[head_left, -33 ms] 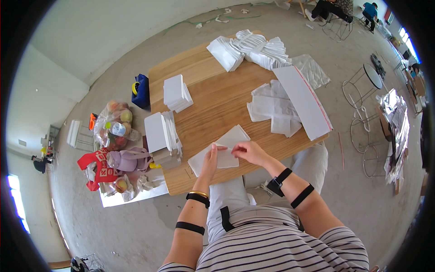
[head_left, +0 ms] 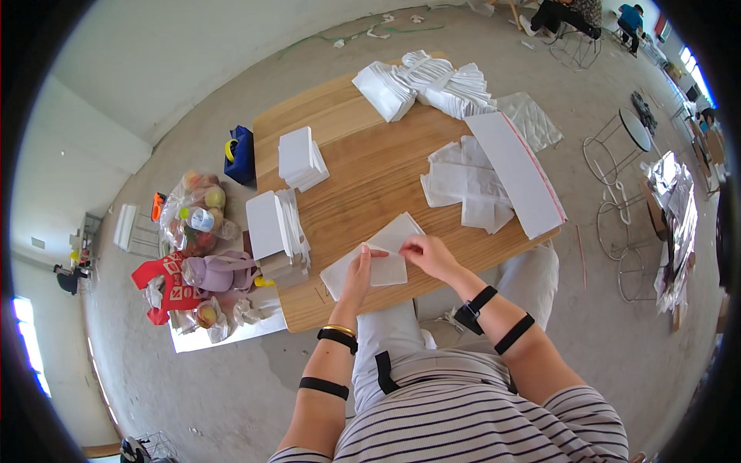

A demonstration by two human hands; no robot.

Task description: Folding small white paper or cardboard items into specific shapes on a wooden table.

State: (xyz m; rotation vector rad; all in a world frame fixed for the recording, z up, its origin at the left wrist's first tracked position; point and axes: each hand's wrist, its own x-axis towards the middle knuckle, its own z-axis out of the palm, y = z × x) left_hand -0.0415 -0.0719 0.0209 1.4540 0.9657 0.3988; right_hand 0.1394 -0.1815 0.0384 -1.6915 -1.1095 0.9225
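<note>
Thin white folded sheets lie at the table's near edge, one corner reaching past it. From the left side, my left hand grips them, its thumb stretched across the top. My right hand pinches the right edge of the upper sheet, with fingertips pressed together. Whether these sheets are plain paper or flat bags, I cannot tell. Beyond the hands, to the left, stand two stacks of white folded pieces, a nearer stack and a farther stack.
A wooden table carries bundled white sheets at the back, loose translucent sheets and a long white box at right. Beside it on the left are a blue case, a fruit bag and a purple bag.
My right hand has shifted slightly to the right along the upper sheet's edge. The left hand stays in place.
</note>
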